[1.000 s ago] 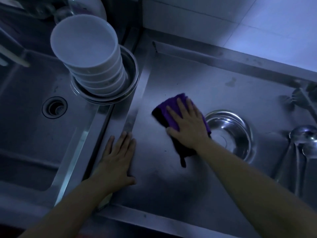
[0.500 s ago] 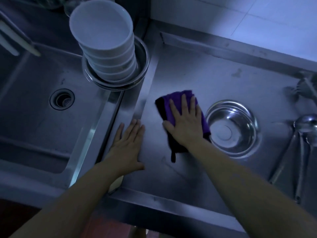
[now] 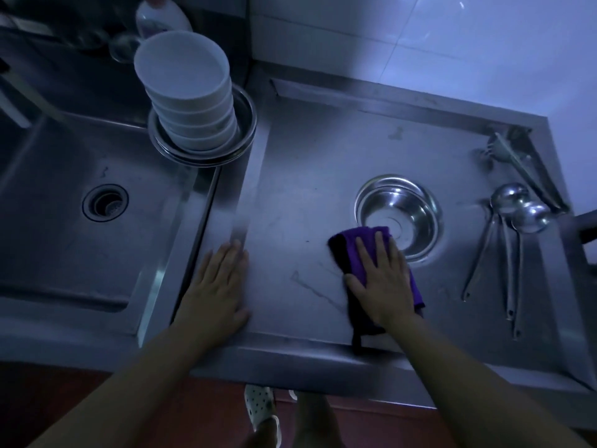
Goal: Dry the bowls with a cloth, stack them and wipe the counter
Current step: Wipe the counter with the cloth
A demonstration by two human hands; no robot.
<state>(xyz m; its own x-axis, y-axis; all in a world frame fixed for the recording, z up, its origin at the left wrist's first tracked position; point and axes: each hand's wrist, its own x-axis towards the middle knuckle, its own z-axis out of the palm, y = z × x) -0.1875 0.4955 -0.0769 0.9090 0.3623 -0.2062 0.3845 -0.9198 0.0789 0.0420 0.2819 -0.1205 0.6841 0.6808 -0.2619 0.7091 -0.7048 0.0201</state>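
Bowls (image 3: 189,92), white and nested in a tall stack, stand inside a steel basin (image 3: 248,124) at about 11 o'clock on the bench (image 3: 323,163), on the ledge beside the sink (image 3: 80,195). Judging by that stack, drying and stacking look done, and the step in hand is wiping the bench.

The right hand (image 3: 384,279) lies flat on the purple cloth (image 3: 352,247) near 5 o'clock, fingers (image 3: 365,250) straight and slightly spread, pressing the cloth down onto the steel. The cloth's far edge touches or overlaps the near rim of a steel bowl (image 3: 400,215), which sits upright and alone just beyond. The left hand (image 3: 219,286) rests palm down on the ridge between bench and sink at 7 o'clock, fingers together and straight, holding nothing; it seems to steady the body.

The next move probably calls for sweeping the cloth over the faint streaks (image 3: 316,286) between the two hands, then lifting or sliding the lone bowl aside, since the patch beneath it cannot be reached otherwise.

The bench is a shallow brushed steel tray with raised edges. Ladles (image 3: 517,215) and a skimmer-like utensil (image 3: 523,163) lie at 3 o'clock. Pale wall tiles (image 3: 420,37) rise behind. The light is dim and blue. A bottle (image 3: 161,14) stands at the far left corner.
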